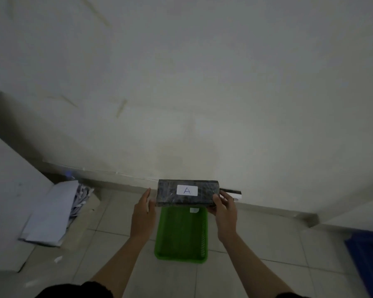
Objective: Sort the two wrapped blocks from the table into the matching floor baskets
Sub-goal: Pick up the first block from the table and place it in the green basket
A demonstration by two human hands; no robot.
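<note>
We are looking down at a tiled floor [256,265] along the bottom of the frame, with a pale wall [202,82] filling everything above it. Just below the centre we hold the wrapped block [187,192] in the air, a dark, shiny-wrapped brick lying level with its long side across the frame, and a white label [187,190] on its upper face reads "A". Our right hand [224,211] has it by the right end, thumb on the near face and fingers curled around the far edge, closed firmly on the wrap. Our left hand [143,214] stands flat and straight-fingered at the block's left end, its thumb side right against the lower left corner; we cannot tell whether it presses or only rests beside it. Directly beneath the block, lower centre of the frame, sits the green basket [181,244] on the floor, its far end hidden by the block, and a small white tag [194,210] shows on its far wall. At the lower right edge we catch part of a blue basket [368,254], well apart from the green one, with a pale tag too blurred to read. At the left, a heap of white papers [52,211] leans by a pale block-like surface [7,190]. Dark sleeves [78,291] show at the bottom edge.
</note>
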